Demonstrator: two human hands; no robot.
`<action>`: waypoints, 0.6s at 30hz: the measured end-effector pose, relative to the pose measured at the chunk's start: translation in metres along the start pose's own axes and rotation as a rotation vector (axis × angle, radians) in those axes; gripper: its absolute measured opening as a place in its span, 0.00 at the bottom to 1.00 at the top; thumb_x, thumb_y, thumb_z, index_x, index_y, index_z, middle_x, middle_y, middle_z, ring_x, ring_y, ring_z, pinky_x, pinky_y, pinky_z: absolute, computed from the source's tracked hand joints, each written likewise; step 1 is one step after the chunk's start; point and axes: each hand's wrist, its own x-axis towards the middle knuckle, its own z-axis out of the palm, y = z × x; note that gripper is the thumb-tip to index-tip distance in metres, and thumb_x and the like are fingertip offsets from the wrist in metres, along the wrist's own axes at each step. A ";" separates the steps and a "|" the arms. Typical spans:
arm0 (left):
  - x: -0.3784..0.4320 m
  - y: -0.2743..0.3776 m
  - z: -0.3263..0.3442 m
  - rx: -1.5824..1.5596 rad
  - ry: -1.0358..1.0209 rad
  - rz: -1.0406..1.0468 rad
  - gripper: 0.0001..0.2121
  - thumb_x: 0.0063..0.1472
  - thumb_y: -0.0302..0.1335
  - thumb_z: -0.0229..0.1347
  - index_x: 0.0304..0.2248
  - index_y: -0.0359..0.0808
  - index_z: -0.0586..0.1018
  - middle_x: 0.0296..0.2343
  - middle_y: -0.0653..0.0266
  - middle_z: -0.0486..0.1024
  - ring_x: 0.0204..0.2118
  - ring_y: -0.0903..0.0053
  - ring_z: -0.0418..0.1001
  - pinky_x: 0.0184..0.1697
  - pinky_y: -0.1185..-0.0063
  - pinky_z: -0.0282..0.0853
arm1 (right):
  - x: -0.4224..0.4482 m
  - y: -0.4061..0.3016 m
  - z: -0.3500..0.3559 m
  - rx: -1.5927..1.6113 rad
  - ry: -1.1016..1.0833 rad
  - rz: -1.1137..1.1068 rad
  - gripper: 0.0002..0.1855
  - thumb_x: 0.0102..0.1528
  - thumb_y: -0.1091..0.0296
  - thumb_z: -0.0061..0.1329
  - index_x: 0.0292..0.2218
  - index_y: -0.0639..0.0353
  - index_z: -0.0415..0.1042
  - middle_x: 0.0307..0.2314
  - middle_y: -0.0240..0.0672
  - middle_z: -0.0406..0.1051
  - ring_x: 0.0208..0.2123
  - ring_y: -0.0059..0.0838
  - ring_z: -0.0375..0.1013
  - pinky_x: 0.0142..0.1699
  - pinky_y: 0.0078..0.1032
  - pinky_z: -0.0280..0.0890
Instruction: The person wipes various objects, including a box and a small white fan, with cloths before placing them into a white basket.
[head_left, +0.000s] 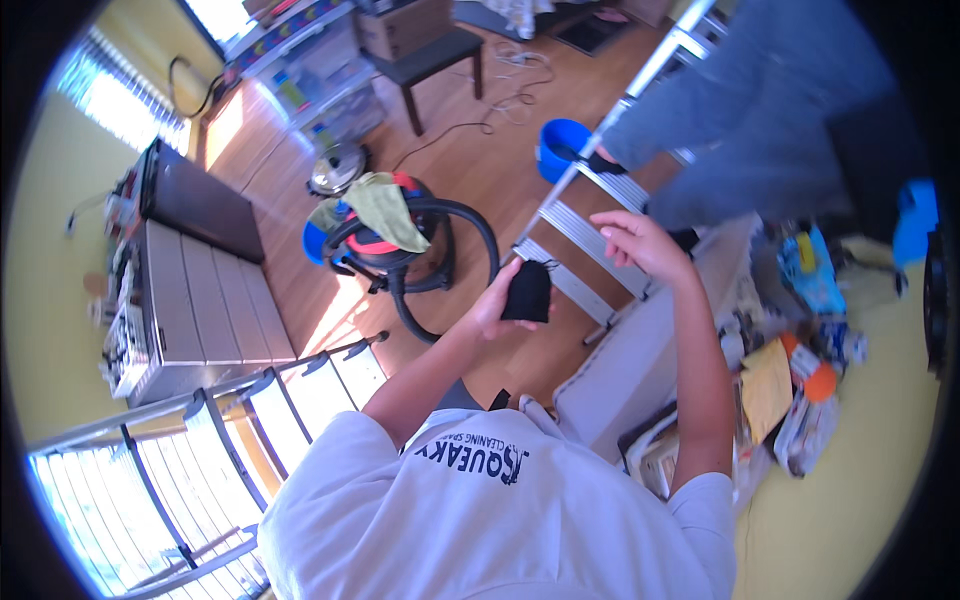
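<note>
A small black fabric pouch lies in my left hand, the fingers and thumb wrapped round its sides. A thin cord sticks out at the pouch's top. My right hand is raised to the right of it, apart from the pouch, with its fingers loosely bent and nothing in them. Beneath and beyond my hands stands an aluminium stepladder with flat treads. To the left is a red and black canister vacuum cleaner with a black hose and a green cloth draped over it.
Another person's grey-clothed leg is on the ladder, at the upper right. A blue bucket stands behind the ladder. Cables lie on the wood floor near a dark chair. A sofa and piled items are on the right.
</note>
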 end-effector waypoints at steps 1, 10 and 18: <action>-0.015 0.012 -0.024 -0.063 0.083 0.022 0.25 0.56 0.53 0.39 0.42 0.41 0.67 0.33 0.61 0.72 0.33 0.68 0.73 0.20 0.77 0.68 | 0.031 -0.001 0.017 -0.013 -0.068 -0.001 0.16 0.56 0.68 0.38 0.45 0.61 0.65 0.19 0.28 0.66 0.19 0.14 0.64 0.23 0.13 0.60; -0.122 0.091 -0.279 -0.398 0.453 0.425 0.26 0.56 0.51 0.38 0.47 0.41 0.65 0.37 0.61 0.71 0.37 0.67 0.71 0.26 0.74 0.74 | 0.300 0.056 0.241 -0.481 -0.273 -0.400 0.15 0.52 0.65 0.45 0.41 0.60 0.67 0.26 0.37 0.68 0.29 0.33 0.68 0.36 0.26 0.64; -0.135 0.146 -0.406 -0.701 0.714 0.607 0.26 0.56 0.53 0.35 0.42 0.43 0.68 0.39 0.64 0.71 0.41 0.71 0.70 0.29 0.77 0.70 | 0.452 0.040 0.390 -0.847 0.077 -0.386 0.27 0.49 0.62 0.46 0.51 0.50 0.57 0.43 0.41 0.58 0.44 0.44 0.60 0.44 0.41 0.60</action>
